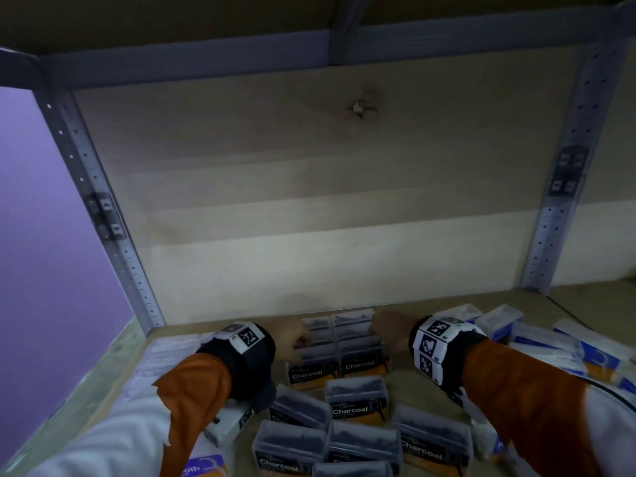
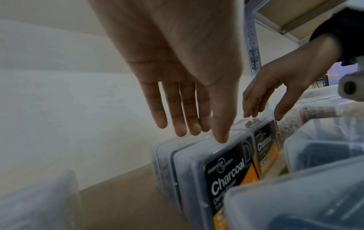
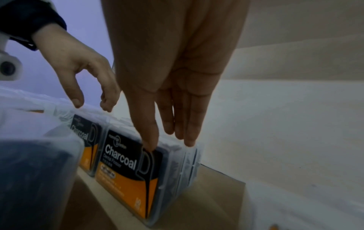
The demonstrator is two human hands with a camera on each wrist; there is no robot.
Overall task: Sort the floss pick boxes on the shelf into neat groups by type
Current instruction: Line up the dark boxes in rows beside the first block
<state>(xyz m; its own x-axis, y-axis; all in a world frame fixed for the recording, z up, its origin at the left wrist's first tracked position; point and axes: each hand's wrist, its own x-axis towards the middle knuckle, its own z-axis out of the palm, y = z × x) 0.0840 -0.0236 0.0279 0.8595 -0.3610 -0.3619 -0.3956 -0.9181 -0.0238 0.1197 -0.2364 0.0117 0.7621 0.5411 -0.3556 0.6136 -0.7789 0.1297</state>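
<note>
Hands: our left hand (image 2: 183,65) and right hand (image 3: 173,65) reach down, fingers straight and close together, flanking the upright Charcoal block (image 1: 339,342).
Contact: left thumb (image 2: 220,129) and right thumb (image 3: 146,132) tip the front boxes' top edges; whether the fingers touch, we cannot tell.
Room: the block stands near the back panel (image 1: 327,201); bare shelf board (image 3: 212,199) lies beside it, loose Charcoal boxes (image 1: 358,401) in front, white boxes (image 1: 165,352) left, blue-labelled boxes (image 1: 550,346) right.

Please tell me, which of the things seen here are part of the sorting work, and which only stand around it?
Part of the job:
- left hand, right hand, fingers straight, on the standing Charcoal boxes
- loose Charcoal boxes in front
- white boxes at left
- blue-labelled boxes at right

Only around:
- shelf board
- wooden back panel
- metal uprights
</note>
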